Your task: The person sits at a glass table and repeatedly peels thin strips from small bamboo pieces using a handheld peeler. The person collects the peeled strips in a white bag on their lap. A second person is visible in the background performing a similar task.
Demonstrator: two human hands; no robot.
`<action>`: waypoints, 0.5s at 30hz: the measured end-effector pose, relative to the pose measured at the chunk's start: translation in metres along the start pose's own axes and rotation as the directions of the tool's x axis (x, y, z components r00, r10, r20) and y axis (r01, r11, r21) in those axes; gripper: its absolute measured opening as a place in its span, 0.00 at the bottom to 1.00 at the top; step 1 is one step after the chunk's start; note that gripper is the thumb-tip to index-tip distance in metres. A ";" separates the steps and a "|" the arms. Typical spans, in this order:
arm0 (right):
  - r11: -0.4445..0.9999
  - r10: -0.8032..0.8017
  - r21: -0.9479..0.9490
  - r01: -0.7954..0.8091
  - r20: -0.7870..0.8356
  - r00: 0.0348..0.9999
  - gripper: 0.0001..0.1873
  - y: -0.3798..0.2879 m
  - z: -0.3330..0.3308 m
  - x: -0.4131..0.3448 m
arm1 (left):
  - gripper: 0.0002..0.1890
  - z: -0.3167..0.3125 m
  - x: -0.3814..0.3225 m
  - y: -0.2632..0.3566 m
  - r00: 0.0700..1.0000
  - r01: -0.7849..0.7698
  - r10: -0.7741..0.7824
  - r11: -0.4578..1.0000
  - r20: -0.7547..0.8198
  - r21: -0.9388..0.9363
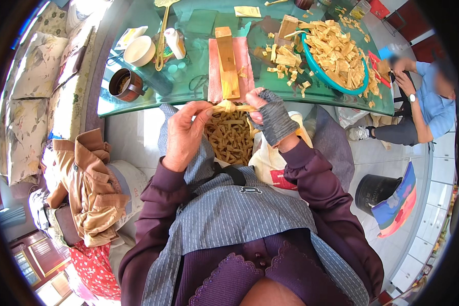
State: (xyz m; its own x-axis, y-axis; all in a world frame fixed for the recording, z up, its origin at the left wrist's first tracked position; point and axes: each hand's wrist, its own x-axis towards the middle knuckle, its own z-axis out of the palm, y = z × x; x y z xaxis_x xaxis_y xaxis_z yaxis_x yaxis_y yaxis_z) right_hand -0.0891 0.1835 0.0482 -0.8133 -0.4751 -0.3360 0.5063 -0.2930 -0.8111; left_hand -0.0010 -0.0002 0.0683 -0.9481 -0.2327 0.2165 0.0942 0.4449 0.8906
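A pale yellow strip with a knot (228, 106) in its middle is stretched level between my hands, in front of the table edge. My left hand (185, 132) pinches its left end between thumb and fingers. The other end is in my right hand (271, 116), which wears a grey fingerless glove. Directly below, many similar knotted pieces (229, 139) fill a container whose walls are mostly hidden. Beyond the knot, a wooden block (225, 49) rests on a lighter yellow slab (229, 86), over a pink cloth (244, 57) on the table.
A teal basin (309, 67) heaped with yellow strips stands on the green glass-topped table (191, 90). Nearby are loose strips (287, 59), a metal mug (124, 86), a white bowl (139, 51) and a flyswatter (161, 42). At right sits another person (436, 107); a black bucket (376, 193) stands lower right.
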 end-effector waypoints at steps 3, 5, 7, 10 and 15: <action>0.948 -0.085 -0.298 0.113 0.103 0.991 0.11 0.005 0.006 -0.004 | 0.19 0.002 0.002 0.017 0.952 -0.256 0.305 0.836 -0.024 0.486; 0.923 -0.108 -0.356 0.148 0.131 0.985 0.12 0.023 0.004 -0.001 | 0.22 0.008 -0.001 0.018 0.941 -0.327 0.259 0.859 0.217 0.393; 0.926 -0.123 -0.327 0.188 0.208 0.970 0.13 0.031 0.007 -0.001 | 0.16 0.021 -0.012 0.012 0.956 -0.233 0.124 0.873 0.267 0.429; 0.906 -0.081 -0.388 0.171 0.237 0.968 0.13 0.025 0.008 -0.006 | 0.10 0.016 -0.011 -0.005 0.903 -0.414 0.276 0.768 0.330 0.489; 0.738 -0.421 -0.424 0.525 0.318 0.849 0.08 0.031 0.031 -0.020 | 0.07 -0.001 0.014 -0.036 0.761 -0.644 0.542 0.559 0.358 0.522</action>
State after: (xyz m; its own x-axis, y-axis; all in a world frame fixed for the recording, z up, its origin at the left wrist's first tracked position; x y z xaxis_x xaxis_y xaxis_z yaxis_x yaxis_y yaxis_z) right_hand -0.0485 0.1583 0.0448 -0.8127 -0.5441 0.2088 -0.1748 -0.1141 -0.9780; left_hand -0.0172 -0.0200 0.0395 -0.7788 0.3734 0.5041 0.5047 0.8502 0.1500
